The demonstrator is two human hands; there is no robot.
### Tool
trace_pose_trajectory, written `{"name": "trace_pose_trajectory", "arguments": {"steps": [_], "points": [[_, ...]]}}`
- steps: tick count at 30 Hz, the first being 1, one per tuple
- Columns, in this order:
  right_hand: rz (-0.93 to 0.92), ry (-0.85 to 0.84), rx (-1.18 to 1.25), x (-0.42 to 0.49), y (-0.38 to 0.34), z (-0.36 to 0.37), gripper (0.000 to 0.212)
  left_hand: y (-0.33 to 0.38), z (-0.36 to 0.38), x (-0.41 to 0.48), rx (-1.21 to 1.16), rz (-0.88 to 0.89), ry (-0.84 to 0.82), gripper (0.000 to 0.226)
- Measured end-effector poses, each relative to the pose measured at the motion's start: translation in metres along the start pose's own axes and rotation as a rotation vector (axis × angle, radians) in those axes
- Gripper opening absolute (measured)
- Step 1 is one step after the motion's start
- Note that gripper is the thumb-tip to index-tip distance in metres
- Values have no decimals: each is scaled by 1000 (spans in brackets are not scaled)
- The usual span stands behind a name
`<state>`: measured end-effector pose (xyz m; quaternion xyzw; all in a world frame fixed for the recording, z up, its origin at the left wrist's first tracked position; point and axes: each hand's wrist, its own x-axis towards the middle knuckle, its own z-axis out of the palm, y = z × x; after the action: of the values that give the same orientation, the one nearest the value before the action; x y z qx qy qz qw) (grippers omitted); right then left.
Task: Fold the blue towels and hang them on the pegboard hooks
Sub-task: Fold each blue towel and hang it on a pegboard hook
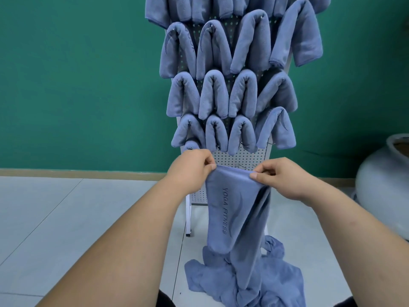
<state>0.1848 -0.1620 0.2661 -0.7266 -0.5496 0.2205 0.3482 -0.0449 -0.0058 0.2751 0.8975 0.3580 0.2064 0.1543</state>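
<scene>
The pegboard (241,158) is nearly full. Reaching for its bare lower part, I could knock the hung towels (212,94) off, or drag the floor pile (276,280) along. My towel (234,218) hangs before the board's foot, long axis vertical, tail down. My left hand (190,169) and right hand (281,178) each pinch its top edge.
</scene>
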Motion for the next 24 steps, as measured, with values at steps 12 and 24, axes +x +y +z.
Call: {"name": "trace_pose_trajectory", "arguments": {"steps": [12,24], "points": [[63,212,-204,6,38,-21,18,-45,3,7,-12,-284,150,11],[-168,140,1,19,-2,14,13,28,39,15,-493,42,-128,10]]}}
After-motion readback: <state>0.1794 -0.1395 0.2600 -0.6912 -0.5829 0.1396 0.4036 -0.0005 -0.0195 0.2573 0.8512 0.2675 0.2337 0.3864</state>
